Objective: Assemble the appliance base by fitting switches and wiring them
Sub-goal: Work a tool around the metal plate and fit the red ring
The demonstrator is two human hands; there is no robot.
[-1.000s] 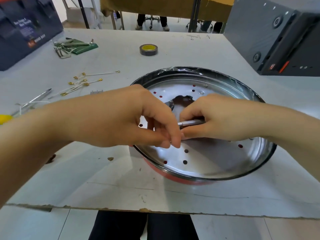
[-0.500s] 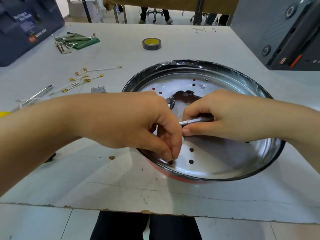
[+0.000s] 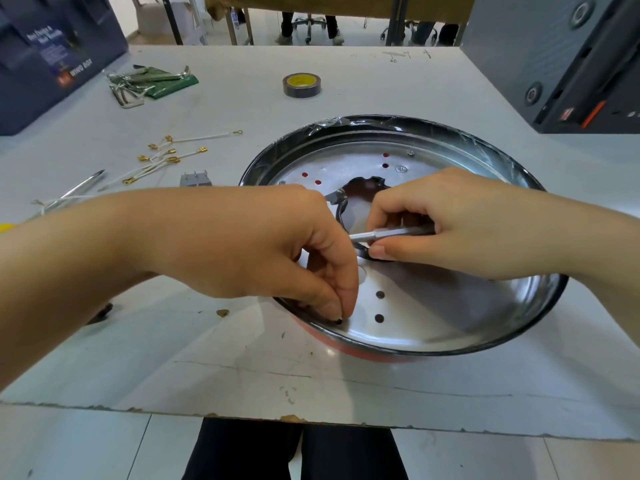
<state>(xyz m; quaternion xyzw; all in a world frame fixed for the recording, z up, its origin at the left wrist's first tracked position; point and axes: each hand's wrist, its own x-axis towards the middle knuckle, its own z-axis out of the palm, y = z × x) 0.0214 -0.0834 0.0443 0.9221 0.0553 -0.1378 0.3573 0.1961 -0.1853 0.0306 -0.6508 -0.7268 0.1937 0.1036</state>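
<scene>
Base: the round metal base (image 3: pixel 433 306) sits on your tabletop (image 3: pixel 242 358), its near rim close to the tabletop's chipped front edge, its left rim under your left wrist.
Left hand: your left hand (image 3: pixel 277 251) reaches over the rim, thumb and fingertip pinching a small dark part (image 3: pixel 337 321) against the plate by the near-left rim.
Right hand: your right hand (image 3: pixel 460 223) grips a silver tool (image 3: pixel 388 233), tip pointing left across the centre opening (image 3: pixel 360 195).
Open room: bare tabletop lies in front of the base and right of it.
Left side: wires (image 3: pixel 166 157) and a small grey switch (image 3: pixel 195 179) lie just beyond your left forearm.
Far side: tape roll (image 3: pixel 301 84), well apart from the base.
</scene>
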